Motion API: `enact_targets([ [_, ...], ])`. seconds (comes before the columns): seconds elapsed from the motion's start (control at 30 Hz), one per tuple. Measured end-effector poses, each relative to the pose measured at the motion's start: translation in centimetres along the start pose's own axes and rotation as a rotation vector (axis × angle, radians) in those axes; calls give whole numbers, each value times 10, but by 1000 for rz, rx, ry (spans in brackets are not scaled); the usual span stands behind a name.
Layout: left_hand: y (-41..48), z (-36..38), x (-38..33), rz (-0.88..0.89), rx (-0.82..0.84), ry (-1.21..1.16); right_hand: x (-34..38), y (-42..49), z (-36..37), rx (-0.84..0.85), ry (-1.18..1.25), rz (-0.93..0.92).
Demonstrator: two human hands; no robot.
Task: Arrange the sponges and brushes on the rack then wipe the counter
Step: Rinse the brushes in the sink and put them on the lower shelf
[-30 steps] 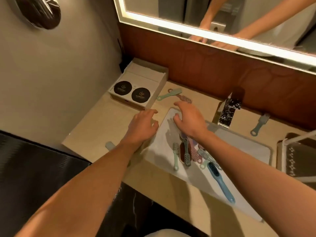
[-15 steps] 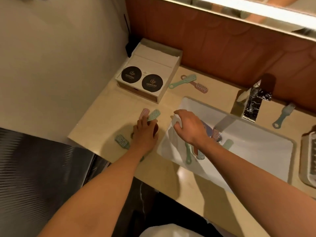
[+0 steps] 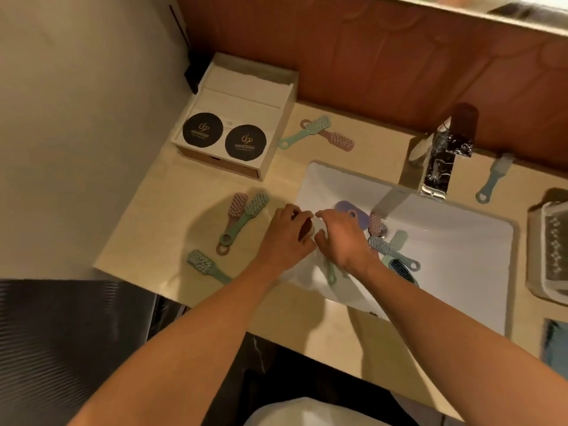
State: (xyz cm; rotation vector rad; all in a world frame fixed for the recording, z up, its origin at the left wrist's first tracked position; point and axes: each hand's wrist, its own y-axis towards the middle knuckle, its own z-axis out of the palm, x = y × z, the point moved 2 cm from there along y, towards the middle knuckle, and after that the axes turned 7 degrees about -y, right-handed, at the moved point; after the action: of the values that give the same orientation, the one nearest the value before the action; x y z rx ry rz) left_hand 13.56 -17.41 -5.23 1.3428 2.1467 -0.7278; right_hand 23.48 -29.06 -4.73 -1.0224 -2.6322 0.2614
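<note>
White cloth [image 3: 310,273] is bunched at the near-left rim of the sink [image 3: 455,259], and both hands meet over it: the left hand [image 3: 284,238] and the right hand [image 3: 341,238] have their fingers curled at its top edge, apparently pinching the fabric, though I cannot tell how firmly. Holding it by two points suggests they mean to lift or spread it for wiping.

The brushes lie scattered. A pink brush [image 3: 235,210] and a green brush [image 3: 246,218] cross on the counter [image 3: 172,210] left of the hands, and another green brush [image 3: 206,265] lies nearer the edge. Two more cross [image 3: 316,132] beside the tissue box [image 3: 236,133], one blue-grey brush [image 3: 493,179] lies right of the faucet [image 3: 439,161], and several sit in the basin with a purple sponge [image 3: 344,209]. The rack [image 3: 544,250] stands at the far right, seemingly unfilled.

Compared with half a second ago, the left hand has left the counter brushes and joined the right at the cloth.
</note>
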Motion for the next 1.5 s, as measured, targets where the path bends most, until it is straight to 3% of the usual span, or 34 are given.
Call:
enact_targets([
  [0.13, 12, 37, -5, -7, 106, 44, -21, 0, 26, 65, -5, 58],
  [0.43, 34, 79, 12, 12, 181, 144, -49, 2, 94, 60, 406, 164],
  [0.67, 48, 93, 3, 108, 184, 234, -60, -1, 100, -104, 393, 248],
  [0.83, 52, 103, 0, 124, 214, 306, -76, -8, 115, -14, 222, 396],
  [1.07, 50, 109, 6, 94, 288, 213, -74, -1, 131, 5, 332, 500],
  [1.23, 52, 96, 5, -130, 269, 28, -79, -16, 98, -29, 376, 453],
  [1.37, 54, 85, -22, -84, 279, 136, -96, -34, 59, -85, 384, 378],
  [1.5, 53, 78, -63, -7, 306, 91, -115, -52, 24, -118, 413, 324],
])
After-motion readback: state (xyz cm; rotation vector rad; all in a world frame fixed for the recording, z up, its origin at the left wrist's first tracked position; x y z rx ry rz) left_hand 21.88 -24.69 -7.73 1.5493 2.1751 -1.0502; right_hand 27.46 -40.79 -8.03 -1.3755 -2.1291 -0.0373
